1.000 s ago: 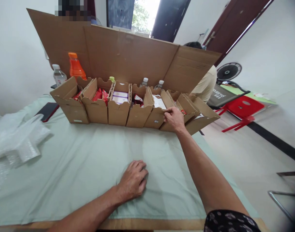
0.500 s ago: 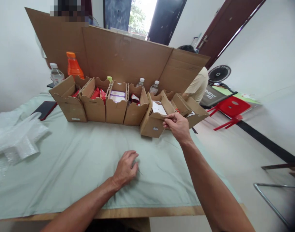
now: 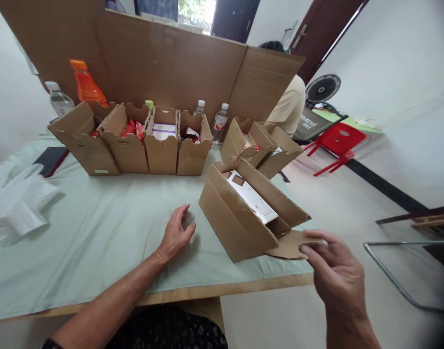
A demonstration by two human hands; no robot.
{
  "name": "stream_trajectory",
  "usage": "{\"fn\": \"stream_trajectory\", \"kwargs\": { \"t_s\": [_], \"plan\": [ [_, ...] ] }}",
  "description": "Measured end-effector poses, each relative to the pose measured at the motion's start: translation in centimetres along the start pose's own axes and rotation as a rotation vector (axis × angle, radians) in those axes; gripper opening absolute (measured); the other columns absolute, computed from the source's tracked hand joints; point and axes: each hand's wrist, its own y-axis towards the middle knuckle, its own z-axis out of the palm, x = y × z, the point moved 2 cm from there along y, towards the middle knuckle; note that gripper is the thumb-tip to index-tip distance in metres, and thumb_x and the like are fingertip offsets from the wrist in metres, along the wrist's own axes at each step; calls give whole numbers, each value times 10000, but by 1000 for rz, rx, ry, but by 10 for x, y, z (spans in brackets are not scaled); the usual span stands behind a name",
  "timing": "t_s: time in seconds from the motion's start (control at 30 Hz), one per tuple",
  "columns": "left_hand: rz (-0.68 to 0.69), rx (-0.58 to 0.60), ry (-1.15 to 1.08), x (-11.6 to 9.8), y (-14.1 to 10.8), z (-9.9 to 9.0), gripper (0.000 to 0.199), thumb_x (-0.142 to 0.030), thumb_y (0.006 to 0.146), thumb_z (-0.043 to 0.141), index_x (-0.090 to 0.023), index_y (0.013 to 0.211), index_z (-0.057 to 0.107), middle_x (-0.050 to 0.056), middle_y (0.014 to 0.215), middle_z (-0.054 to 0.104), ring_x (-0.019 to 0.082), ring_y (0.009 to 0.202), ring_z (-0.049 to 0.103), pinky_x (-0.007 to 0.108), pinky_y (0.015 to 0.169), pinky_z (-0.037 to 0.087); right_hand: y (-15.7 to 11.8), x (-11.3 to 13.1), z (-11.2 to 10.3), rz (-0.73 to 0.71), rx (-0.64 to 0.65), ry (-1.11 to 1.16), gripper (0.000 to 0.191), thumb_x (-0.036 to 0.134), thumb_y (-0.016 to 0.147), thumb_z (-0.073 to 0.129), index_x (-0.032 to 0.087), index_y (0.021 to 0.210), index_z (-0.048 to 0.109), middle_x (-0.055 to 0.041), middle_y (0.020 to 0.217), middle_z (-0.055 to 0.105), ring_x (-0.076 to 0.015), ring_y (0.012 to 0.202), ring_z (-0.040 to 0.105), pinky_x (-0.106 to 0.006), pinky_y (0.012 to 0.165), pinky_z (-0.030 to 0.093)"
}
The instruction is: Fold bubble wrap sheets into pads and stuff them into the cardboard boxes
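Under the left hand (image 3: pixel 176 235), empty and loosely open, green cloth (image 3: pixel 108 232) covers the table (image 3: pixel 185 294). The right hand (image 3: pixel 340 274)'s pinching one box (image 3: pixel 229 218)'s flap (image 3: pixel 285 245), box just left of it. Past both hands: six more boxes (image 3: pixel 163 155) and five bottles (image 3: pixel 219 126), I think (some overlap), plus one red seat (image 3: pixel 338 140), white walls (image 3: pixel 396 82).

My right hand (image 3: pixel 338 272) pinches the flap (image 3: pixel 289 245) of an open box (image 3: pixel 227 218) near the table's (image 3: pixel 258 288) front right corner; my left hand (image 3: pixel 175 237), loosely curled, beside.
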Motion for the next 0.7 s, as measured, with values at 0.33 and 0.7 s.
{"fn": "stream_trajectory", "kwargs": {
  "t_s": [0.33,0.7],
  "plan": [
    [-8,49,-134,-26,42,7,792,-296,793,706,-231,1529,421,163,1578,459,352,1474,426,545,1166,392,-60,-69,18,178,92,57,487,521,784,782,285,1189,649,-107,1074,725,-303,1009,702,-425,759,589],
    [-53,130,-264,-31,37,16,564,-214,707,612,-159,1268,610,92,1186,693,255,1084,634,390,969,512,-46,-74,63,129,90,-108,534,633,731,777,272,1100,643,-85,1031,729,-259,799,667,-420,696,581]
  ]
}}
